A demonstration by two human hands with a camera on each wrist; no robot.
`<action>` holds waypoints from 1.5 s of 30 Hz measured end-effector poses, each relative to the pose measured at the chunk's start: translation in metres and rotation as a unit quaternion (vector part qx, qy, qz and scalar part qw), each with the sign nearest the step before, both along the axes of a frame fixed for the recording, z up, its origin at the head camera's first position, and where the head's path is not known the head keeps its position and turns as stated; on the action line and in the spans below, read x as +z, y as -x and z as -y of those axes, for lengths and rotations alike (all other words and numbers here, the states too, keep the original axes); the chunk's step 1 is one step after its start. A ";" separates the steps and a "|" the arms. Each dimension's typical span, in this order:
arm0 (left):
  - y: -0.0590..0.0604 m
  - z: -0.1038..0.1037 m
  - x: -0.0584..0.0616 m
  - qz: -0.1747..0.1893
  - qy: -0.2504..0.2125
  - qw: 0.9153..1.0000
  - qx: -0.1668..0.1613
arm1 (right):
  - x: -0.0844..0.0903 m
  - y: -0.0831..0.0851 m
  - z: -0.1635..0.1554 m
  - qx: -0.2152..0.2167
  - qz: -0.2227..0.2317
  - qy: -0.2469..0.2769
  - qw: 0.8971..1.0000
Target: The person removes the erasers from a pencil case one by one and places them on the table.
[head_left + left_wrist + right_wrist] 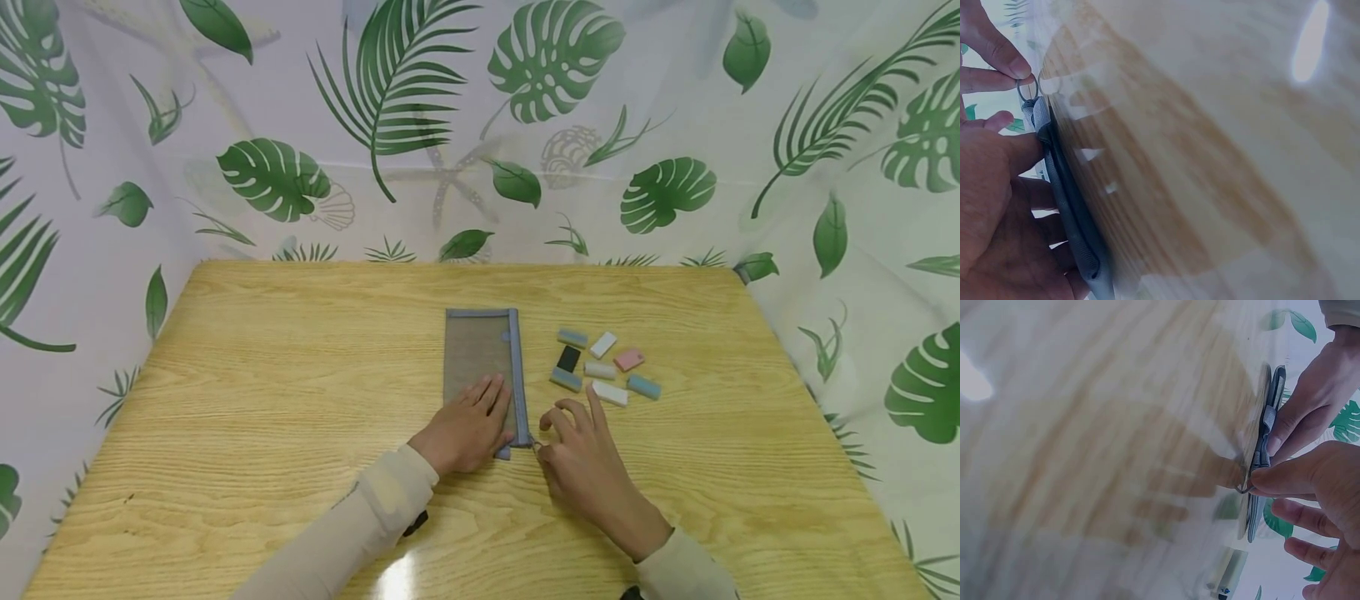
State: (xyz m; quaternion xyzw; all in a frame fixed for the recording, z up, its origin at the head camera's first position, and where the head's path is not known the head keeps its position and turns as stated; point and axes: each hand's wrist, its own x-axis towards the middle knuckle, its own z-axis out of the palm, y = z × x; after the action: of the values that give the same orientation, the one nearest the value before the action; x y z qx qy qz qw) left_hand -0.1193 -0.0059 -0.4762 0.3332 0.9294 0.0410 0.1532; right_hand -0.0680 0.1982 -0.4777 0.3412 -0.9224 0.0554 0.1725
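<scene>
Head view has the mesh pouch (480,367) flat on the counter (262,400), left hand (467,429) pressing its near end with fingers laid out straight. Right hand (581,462) sits just right of the pouch's near corner, grip pinching the zipper ring (1027,89) between thumb and forefinger. Risk: if the flat hand eases off, a tug could drag the pouch or slip the ring free. Erasers (603,367) wait right of the pouch. Both wrist views are blurred; zipper teeth are unreadable.

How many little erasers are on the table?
8 erasers, all clustered right of the mesh pouch: blue, white, pink, black, pale, blue, white, blue. None seem hidden.
</scene>
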 end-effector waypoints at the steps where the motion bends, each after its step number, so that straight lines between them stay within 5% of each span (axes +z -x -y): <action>1: 0.000 0.000 0.000 -0.001 0.002 1.000 0.000 | 0.000 0.000 0.000 -0.002 0.004 0.000 1.000; 30: 0.000 0.004 0.000 -0.025 -0.003 1.000 -0.006 | -0.002 0.009 -0.011 -0.027 0.023 0.011 0.999; 40: 0.000 0.006 -0.004 -0.030 -0.032 0.999 -0.004 | -0.003 0.009 -0.013 -0.028 0.028 0.007 0.999; 45: 0.000 0.007 0.001 -0.015 -0.069 0.998 0.001 | 0.012 0.011 -0.016 -0.034 0.060 0.028 0.997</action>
State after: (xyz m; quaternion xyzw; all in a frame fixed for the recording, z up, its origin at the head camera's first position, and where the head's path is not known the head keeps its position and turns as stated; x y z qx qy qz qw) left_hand -0.1196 -0.0132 -0.4750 0.3428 0.9268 0.1002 0.1163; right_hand -0.0788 0.2141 -0.4656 0.3012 -0.9400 0.0957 0.1285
